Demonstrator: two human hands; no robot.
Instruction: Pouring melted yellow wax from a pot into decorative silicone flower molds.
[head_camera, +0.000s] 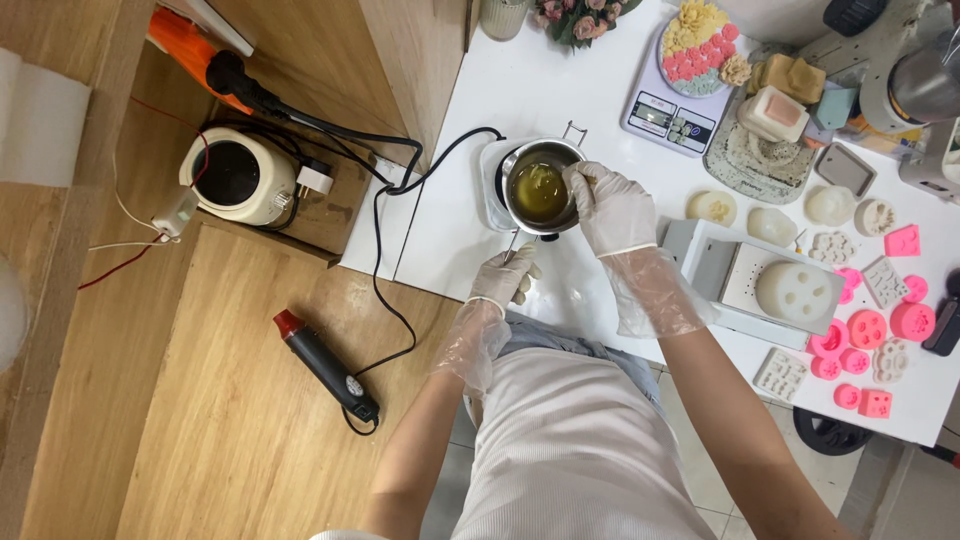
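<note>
A small steel melting pot (520, 165) with yellow-green liquid (538, 190) stands on a white hot plate (489, 165) on the white table (520, 90). My left hand (505, 277), in a clear plastic glove, grips the pot's handle (512, 246) at the near side. My right hand (610, 205), also gloved, rests at the pot's right rim, fingers closed on a thin stirring stick whose tip dips into the liquid; the stick is mostly hidden.
A digital scale (672, 100) with a plate of pink and yellow flower shapes stands behind. White and pink silicone moulds (865, 330) and a grey tray (740, 280) lie to the right. A heat gun (325, 365) and a white appliance (235, 175) sit on the wooden surface at left, with black cables.
</note>
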